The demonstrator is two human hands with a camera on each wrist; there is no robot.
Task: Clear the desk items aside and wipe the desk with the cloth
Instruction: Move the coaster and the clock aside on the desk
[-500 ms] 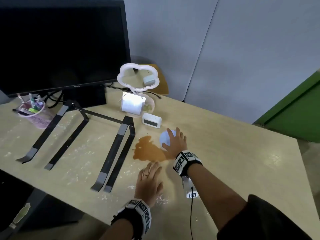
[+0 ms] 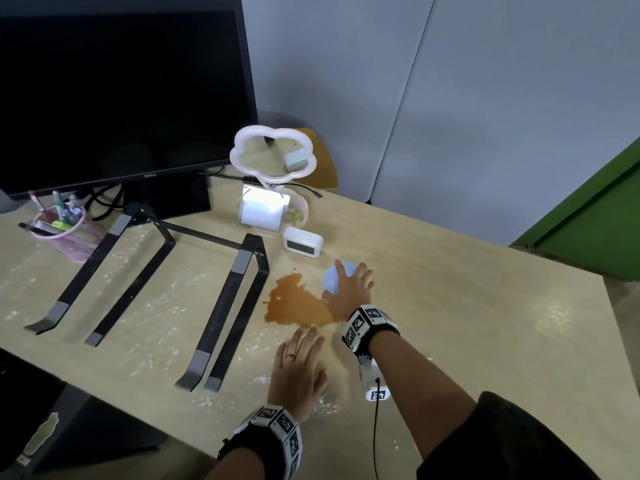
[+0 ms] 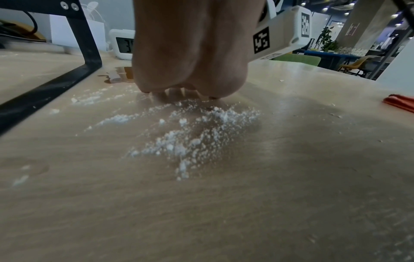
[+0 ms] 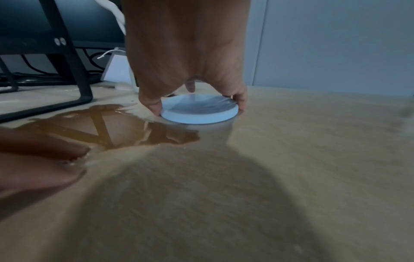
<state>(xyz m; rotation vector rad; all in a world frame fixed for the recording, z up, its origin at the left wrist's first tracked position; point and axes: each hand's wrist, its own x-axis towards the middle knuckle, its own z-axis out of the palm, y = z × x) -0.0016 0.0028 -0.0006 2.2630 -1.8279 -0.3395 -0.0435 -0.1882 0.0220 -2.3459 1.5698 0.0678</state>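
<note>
The right hand (image 2: 349,289) reaches over one flat, round, pale blue disc (image 4: 199,109) lying on the light wooden desk (image 2: 467,306); its thumb and fingertips (image 4: 239,101) curl down round the disc's rim and pinch it from opposite sides, as the right wrist view shows; the disc sits just beside the far right edge of one brown liquid puddle (image 2: 294,303). The left hand (image 2: 298,368) lies palm down with fingers straight and close together, holding nothing, its fingertips at the near edge of the puddle; one ring shows on it. White powder (image 3: 190,134) is scattered on the desk under and around that wrist; one orange-red cloth (image 3: 401,103) lies at the right edge of the left wrist view, well apart from both hands. Beyond the puddle stand one small white digital clock (image 2: 303,242), one white cloud-shaped ring lamp (image 2: 273,157), one black monitor (image 2: 121,91), one black metal laptop stand (image 2: 166,282) with two angled arms, and one pink mesh pen cup (image 2: 65,233).
</note>
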